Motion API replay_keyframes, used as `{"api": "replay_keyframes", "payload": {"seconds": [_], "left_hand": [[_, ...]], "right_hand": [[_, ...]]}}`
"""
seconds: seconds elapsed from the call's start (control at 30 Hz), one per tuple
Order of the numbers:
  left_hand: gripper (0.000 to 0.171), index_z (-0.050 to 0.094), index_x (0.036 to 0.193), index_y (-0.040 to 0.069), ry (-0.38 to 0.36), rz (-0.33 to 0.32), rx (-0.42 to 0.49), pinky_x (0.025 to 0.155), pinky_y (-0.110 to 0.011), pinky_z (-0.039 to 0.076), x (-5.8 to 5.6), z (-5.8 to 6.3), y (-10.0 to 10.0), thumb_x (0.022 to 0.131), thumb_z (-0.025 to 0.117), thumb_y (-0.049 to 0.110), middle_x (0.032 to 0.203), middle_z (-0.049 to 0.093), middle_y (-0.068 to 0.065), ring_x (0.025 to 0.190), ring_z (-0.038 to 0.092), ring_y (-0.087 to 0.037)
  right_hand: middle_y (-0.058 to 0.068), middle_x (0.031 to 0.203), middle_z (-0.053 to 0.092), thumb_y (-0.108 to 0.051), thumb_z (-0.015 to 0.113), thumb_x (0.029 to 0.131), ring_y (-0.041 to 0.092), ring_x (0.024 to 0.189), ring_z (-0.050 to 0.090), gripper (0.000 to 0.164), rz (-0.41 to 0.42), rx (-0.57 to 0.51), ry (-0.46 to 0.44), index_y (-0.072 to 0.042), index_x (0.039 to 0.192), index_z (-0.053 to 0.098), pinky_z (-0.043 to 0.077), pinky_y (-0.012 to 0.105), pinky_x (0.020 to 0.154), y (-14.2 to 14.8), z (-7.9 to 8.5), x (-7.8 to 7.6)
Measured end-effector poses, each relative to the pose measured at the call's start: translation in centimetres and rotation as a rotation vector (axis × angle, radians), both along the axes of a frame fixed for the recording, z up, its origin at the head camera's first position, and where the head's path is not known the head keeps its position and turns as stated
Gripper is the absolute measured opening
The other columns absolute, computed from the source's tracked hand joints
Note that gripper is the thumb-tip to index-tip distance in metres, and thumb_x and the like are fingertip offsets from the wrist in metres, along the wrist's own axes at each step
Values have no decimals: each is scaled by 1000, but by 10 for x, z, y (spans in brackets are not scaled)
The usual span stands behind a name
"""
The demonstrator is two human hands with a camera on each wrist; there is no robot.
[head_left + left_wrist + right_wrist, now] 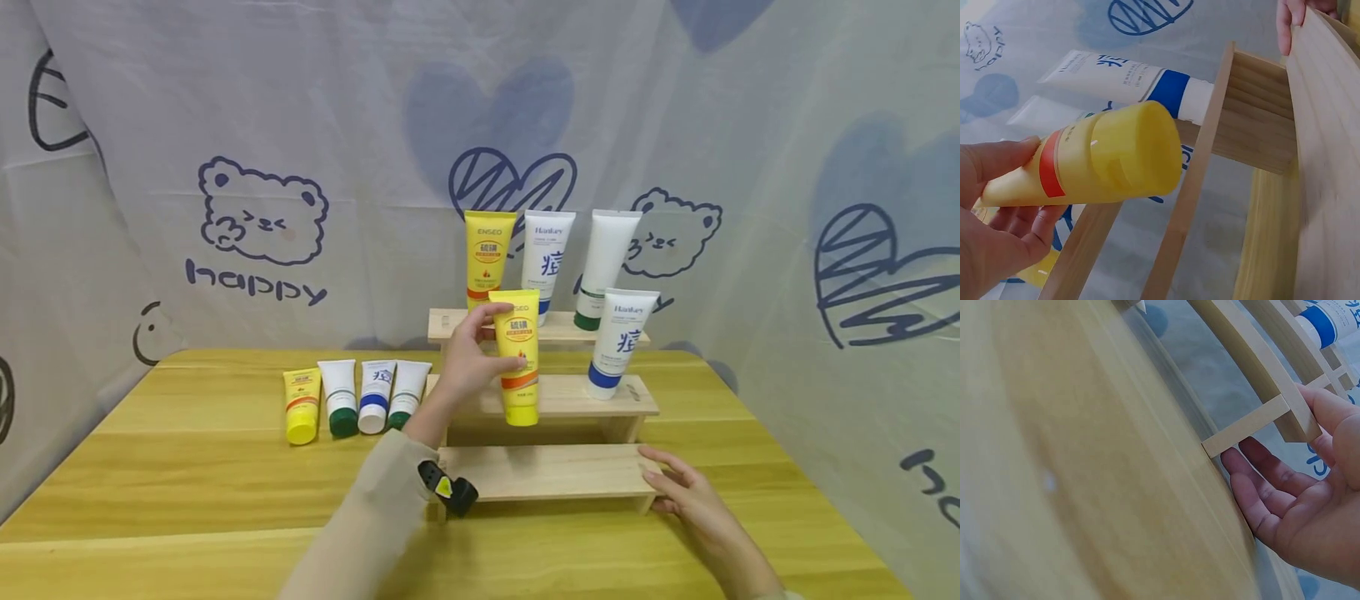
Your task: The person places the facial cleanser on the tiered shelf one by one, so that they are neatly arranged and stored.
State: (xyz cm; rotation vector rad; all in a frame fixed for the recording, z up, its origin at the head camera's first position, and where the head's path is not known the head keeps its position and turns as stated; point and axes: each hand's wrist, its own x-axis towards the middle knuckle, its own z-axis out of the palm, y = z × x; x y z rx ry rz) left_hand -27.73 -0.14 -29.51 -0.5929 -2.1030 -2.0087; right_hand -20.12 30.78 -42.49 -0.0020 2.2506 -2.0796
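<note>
My left hand (474,358) grips a yellow squeeze tube (519,392), thumb on one side and fingers on the other. The tube is upright, cap down, before the left part of the wooden stand's middle step (562,393). In the left wrist view its yellow cap (1138,150) shows no contact with the wood. My right hand (693,504) holds the right end of the lowest step (547,472); in the right wrist view its fingers (1263,481) curl by the step's leg. A white tube with a blue band (621,342) stands at the middle step's right.
On the top step stand a yellow tube (489,250), a white blue-banded tube (546,258) and a white green-capped tube (606,262). Several smaller tubes, including a yellow one (302,404), are lined up left of the stand on the wooden table (187,500). A printed curtain (360,125) hangs behind.
</note>
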Motion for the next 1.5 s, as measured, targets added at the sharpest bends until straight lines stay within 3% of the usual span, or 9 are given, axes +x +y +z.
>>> {"api": "replay_keyframes", "payload": {"seconds": [0.07, 0.27, 0.67, 0.77, 1.03, 1.27, 1.5], "left_hand": [[61, 50, 120, 9, 41, -2, -4, 72, -31, 50, 1, 2, 5, 66, 72, -11, 112, 50, -10, 94, 50, -25], [56, 47, 118, -3, 152, -38, 2, 74, -37, 50, 19, 21, 16, 68, 66, -18, 115, 48, -18, 95, 49, -31], [48, 48, 112, -9, 403, 0, -30, 74, -44, 49, 16, 13, 31, 68, 66, -19, 111, 50, -22, 96, 49, -35], [47, 47, 110, -8, 432, 13, -47, 74, -43, 49, 13, 10, 36, 68, 66, -18, 111, 50, -22, 97, 49, -34], [52, 49, 115, 1, 486, 16, -80, 75, -36, 49, -15, -14, 45, 69, 69, -12, 117, 49, -14, 103, 48, -26], [54, 49, 119, 4, 475, -7, -68, 78, -29, 48, -15, -18, 41, 71, 67, -12, 120, 46, -11, 107, 47, -24], [48, 50, 114, -4, 492, 2, 4, 79, -33, 48, -8, -20, 33, 69, 67, -14, 115, 48, -17, 105, 49, -28]], "right_hand": [[8, 104, 53, -13, 56, 88, 18, 81, 58, 27, 8, 2, 3, -32, 107, 59, 49, 29, 67, 0, 0, 0], [8, 104, 53, -13, 57, 87, 18, 81, 58, 27, 2, 3, -1, -32, 107, 59, 49, 29, 67, 0, 0, 0], [5, 101, 55, -13, 56, 88, 16, 80, 57, 28, 19, 6, 7, -36, 103, 60, 49, 27, 65, 1, 1, 0], [6, 103, 54, -12, 56, 88, 17, 80, 57, 28, 13, -2, 7, -34, 104, 60, 49, 28, 66, 0, 1, 1], [8, 102, 54, -12, 56, 88, 18, 81, 58, 28, 16, -5, 16, -32, 106, 59, 49, 29, 66, -1, 0, 1], [7, 103, 54, -13, 57, 87, 18, 81, 57, 27, 3, 8, 10, -34, 105, 60, 49, 28, 66, -1, 0, 1], [8, 105, 53, -15, 58, 87, 18, 82, 57, 27, -1, 19, 8, -35, 105, 60, 49, 28, 67, 0, 1, 1]]}}
